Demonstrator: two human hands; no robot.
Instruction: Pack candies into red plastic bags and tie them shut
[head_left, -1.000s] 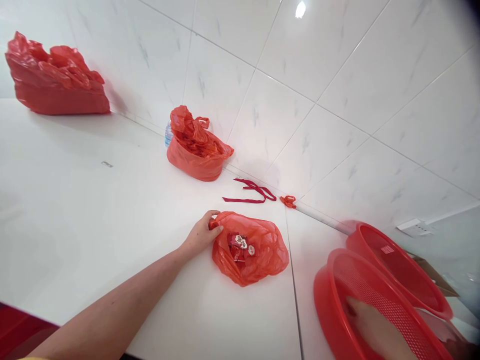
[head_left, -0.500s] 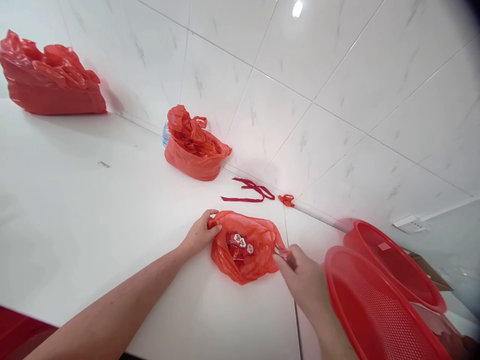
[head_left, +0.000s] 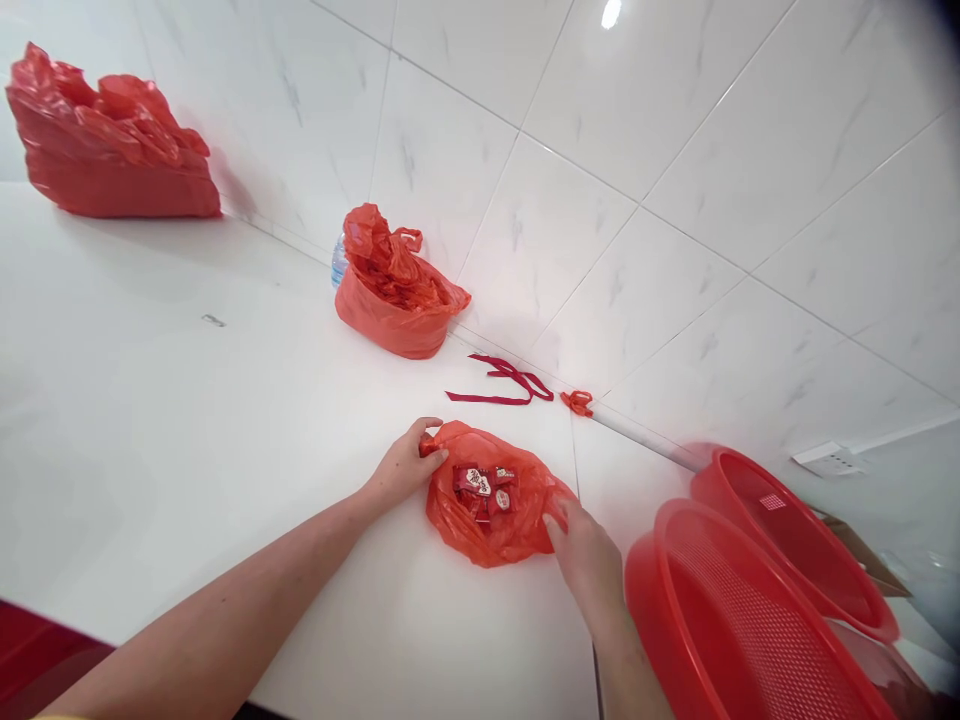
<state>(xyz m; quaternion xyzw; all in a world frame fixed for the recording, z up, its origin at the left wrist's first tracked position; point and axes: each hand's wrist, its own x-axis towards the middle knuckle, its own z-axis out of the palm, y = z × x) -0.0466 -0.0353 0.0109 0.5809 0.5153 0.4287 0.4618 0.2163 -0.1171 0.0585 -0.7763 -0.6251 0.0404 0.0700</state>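
An open red plastic bag (head_left: 487,545) lies on the white table, its mouth facing up. Several small red wrapped packets (head_left: 480,482) with white labels rest inside it. On the bag's left edge, my left hand (head_left: 411,460) is closed, pinching the plastic between thumb and fingers. At the opposite edge my right hand (head_left: 581,545) grips the rim of the bag, and no packet shows in it. A dark red ribbon (head_left: 495,398) lies on the table just beyond the bag.
Two full red bags (head_left: 394,325) (head_left: 127,185) stand along the tiled wall, with a clear bottle (head_left: 338,262) behind the nearer one. A small knotted red scrap (head_left: 577,403) is by the wall. Red perforated baskets (head_left: 675,620) stand at the right.
The packet that my right hand held has left it, and one more packet shows in the bag. My right hand has closed on the bag's rim. The view has shifted slightly.
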